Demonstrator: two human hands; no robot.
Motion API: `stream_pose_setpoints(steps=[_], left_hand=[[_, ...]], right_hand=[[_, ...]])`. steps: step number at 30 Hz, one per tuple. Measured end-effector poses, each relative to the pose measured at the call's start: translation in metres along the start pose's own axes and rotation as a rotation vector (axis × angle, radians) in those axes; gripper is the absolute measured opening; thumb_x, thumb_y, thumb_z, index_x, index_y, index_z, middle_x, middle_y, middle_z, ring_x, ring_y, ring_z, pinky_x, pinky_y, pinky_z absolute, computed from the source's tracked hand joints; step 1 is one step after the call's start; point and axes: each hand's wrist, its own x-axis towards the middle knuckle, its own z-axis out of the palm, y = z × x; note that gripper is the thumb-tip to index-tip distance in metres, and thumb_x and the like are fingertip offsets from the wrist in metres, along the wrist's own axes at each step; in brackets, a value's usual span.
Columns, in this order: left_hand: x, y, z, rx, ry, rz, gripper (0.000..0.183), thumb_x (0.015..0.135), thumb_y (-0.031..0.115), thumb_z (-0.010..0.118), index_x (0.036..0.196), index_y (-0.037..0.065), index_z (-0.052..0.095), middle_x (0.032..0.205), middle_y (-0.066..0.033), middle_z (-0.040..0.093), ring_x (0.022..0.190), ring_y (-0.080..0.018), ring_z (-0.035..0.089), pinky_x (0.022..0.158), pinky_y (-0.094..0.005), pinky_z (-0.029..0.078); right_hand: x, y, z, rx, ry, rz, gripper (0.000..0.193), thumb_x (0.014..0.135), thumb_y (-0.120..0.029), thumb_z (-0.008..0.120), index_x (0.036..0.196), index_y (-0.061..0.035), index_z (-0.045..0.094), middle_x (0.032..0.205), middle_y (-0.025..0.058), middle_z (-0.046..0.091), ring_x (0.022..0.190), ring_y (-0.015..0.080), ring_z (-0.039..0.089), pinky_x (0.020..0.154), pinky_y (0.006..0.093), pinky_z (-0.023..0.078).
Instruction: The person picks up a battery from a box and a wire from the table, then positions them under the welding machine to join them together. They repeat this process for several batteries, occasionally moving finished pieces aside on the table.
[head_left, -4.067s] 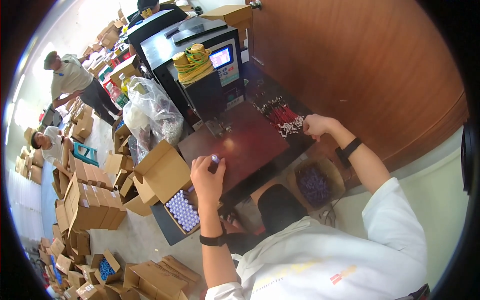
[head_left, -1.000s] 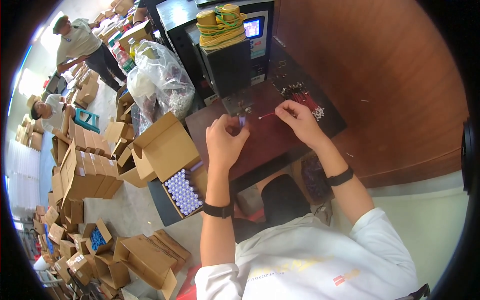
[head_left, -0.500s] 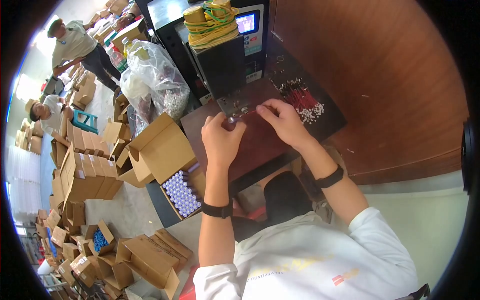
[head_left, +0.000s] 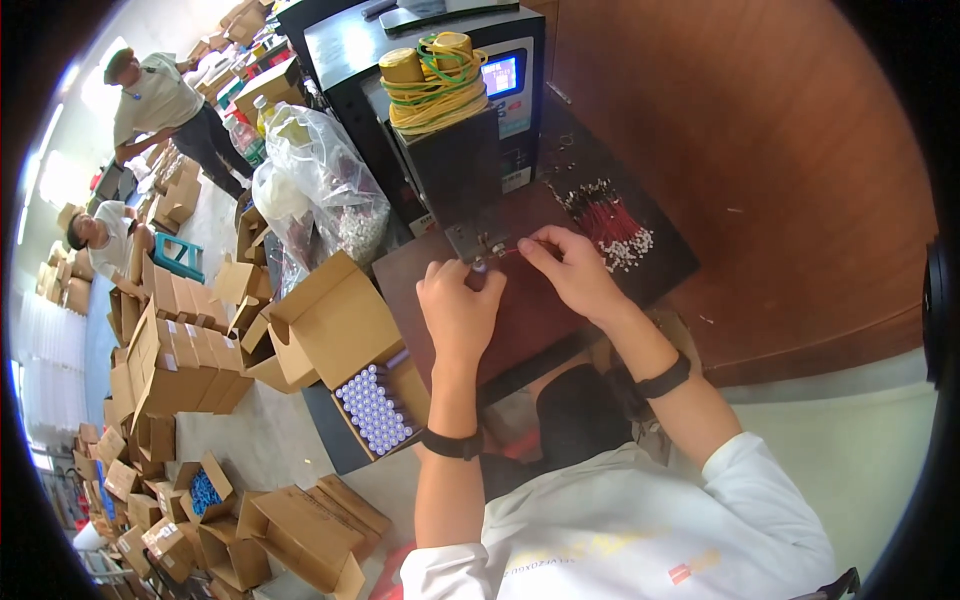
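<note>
My left hand is closed around a purple cylindrical battery cell, its end showing between thumb and fingers. The cell sits just under the small metal tips of a black bench machine. To the right, my right hand pinches a thin red wire that reaches toward those tips. Whether wire and cell touch is too small to tell. A heap of red wires with white connectors lies on the worktop beyond my right hand.
An open carton and a tray of purple cells stand left of the brown worktop. Clear plastic bags lie behind them. Many cardboard boxes and two people are farther left. A wooden panel rises on the right.
The whole view has shifted, so the machine and worktop appear lower. My left hand has brought the cell slightly nearer the metal tips. My right hand still pinches the wire.
</note>
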Motion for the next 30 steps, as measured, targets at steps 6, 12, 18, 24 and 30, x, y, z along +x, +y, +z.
stream_pose_setpoints(steps=[6,12,18,24,30], left_hand=[[0.001,0.001,0.003,0.021,0.007,0.092,0.019,0.077,0.019,0.077,0.079,0.001,0.072,0.072,-0.0127,0.062,0.071,-0.0323,0.059,0.067,-0.0449,0.045],[0.001,-0.001,0.003,0.024,-0.027,0.08,0.02,0.078,0.021,0.077,0.079,0.002,0.071,0.072,-0.0112,0.062,0.073,-0.031,0.059,0.07,-0.0432,0.044],[0.002,-0.001,0.001,0.036,-0.023,0.093,0.017,0.078,0.02,0.077,0.079,0.003,0.071,0.073,-0.0087,0.063,0.076,-0.03,0.059,0.072,-0.0428,0.043],[0.002,0.004,0.002,0.024,-0.048,0.081,0.013,0.077,0.017,0.076,0.081,0.006,0.072,0.072,-0.006,0.063,0.078,-0.0286,0.059,0.072,-0.0423,0.043],[0.001,0.001,-0.001,0.011,-0.054,0.062,0.018,0.077,0.018,0.077,0.082,0.002,0.073,0.071,-0.0109,0.062,0.072,-0.0311,0.06,0.068,-0.043,0.045]], right_hand=[[-0.001,-0.006,-0.001,0.02,-0.033,0.059,0.024,0.101,-0.023,0.066,0.103,0.0013,0.068,0.09,0.0019,0.068,0.086,0.0083,0.058,0.076,0.0269,0.046],[-0.003,0.0,-0.003,0.105,-0.027,0.001,0.029,0.099,-0.027,0.068,0.106,0.002,0.071,0.092,0.01,0.073,0.081,0.0121,0.062,0.072,0.0294,0.048],[-0.003,-0.011,-0.005,0.11,-0.078,0.049,0.023,0.102,-0.022,0.065,0.102,0.0003,0.069,0.09,-0.0009,0.067,0.086,0.0054,0.056,0.075,0.0246,0.046],[-0.001,0.002,0.0,0.076,0.018,-0.012,0.029,0.099,-0.026,0.069,0.104,0.0026,0.071,0.085,0.0112,0.071,0.078,0.0133,0.062,0.071,0.0309,0.049],[-0.002,0.001,0.003,0.059,0.008,-0.007,0.03,0.097,-0.027,0.071,0.102,0.0023,0.072,0.084,0.0128,0.071,0.077,0.0138,0.063,0.069,0.0316,0.049]])
